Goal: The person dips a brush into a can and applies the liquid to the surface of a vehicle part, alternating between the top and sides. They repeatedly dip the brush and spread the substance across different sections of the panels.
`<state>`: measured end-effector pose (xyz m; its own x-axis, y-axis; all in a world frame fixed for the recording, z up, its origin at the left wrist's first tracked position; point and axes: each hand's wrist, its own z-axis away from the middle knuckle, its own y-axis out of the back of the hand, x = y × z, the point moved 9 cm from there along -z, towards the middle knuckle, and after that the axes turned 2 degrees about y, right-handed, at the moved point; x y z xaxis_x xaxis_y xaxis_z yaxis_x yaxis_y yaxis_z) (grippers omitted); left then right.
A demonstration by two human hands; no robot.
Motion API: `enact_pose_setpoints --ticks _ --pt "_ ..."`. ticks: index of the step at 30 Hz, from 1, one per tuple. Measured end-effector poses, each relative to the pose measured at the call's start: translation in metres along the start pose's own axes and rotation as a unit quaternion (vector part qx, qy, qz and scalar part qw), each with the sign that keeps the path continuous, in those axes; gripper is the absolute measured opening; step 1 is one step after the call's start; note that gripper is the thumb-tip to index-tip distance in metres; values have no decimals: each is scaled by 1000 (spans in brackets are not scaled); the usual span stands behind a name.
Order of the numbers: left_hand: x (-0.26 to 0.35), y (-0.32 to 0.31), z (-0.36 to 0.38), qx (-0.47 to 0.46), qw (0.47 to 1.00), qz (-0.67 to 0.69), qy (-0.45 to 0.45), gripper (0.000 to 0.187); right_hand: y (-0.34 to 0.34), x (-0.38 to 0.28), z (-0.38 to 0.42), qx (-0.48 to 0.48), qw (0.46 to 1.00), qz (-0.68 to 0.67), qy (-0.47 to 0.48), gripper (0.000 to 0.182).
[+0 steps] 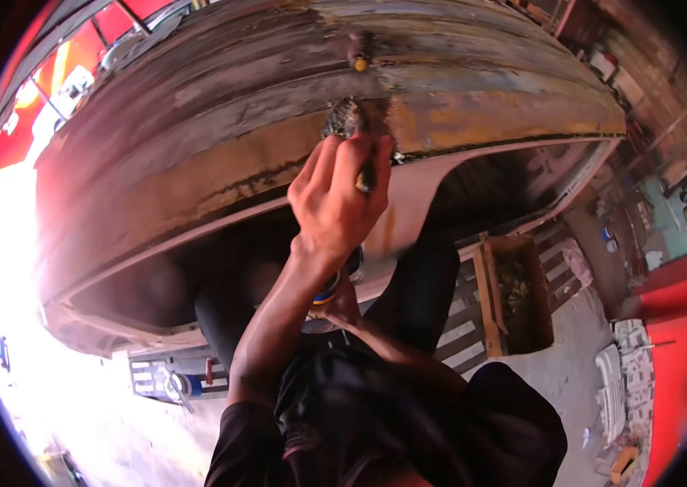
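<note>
My left hand (331, 191) is closed around a brush (345, 118) with a dark, clotted head. The brush rests against the lower edge of a rusty, ribbed vehicle roof (473, 118), just above the window openings, and its handle end pokes out below my fingers. Lower down, close to my lap, my right hand (339, 307) is wrapped round a small can (326, 294) with a blue and yellow band. My left forearm partly hides that can. Farther up the roof sits a brown object with a yellow end (360, 62), blurred.
A cardboard box (489, 300) with greenish contents stands on slatted boards at right. A blue-and-white tub (185, 386) lies at lower left. Red panels (676, 357) and scattered clutter line the right side. Strong light washes out the left.
</note>
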<state>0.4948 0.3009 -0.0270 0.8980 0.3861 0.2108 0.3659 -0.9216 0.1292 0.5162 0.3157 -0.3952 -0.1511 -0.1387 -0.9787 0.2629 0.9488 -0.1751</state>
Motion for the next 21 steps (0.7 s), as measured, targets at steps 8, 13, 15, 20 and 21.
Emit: enact_pose_setpoints --ticks 8,13,15,20,21 --pt "13 -68 -6 -29 983 150 98 13 7 15 -2 26 997 63 35 116" --pt "-37 -36 3 47 943 222 244 21 10 31 -2 36 997 35 51 108" --pt "-60 -4 13 62 958 137 245 22 10 7 -2 39 996 56 64 104" --pt "-64 96 12 123 981 -74 127 21 14 -5 -2 46 996 23 76 100" --pt "-57 104 10 120 981 -129 80 19 14 -1 -1 43 997 9 64 100"
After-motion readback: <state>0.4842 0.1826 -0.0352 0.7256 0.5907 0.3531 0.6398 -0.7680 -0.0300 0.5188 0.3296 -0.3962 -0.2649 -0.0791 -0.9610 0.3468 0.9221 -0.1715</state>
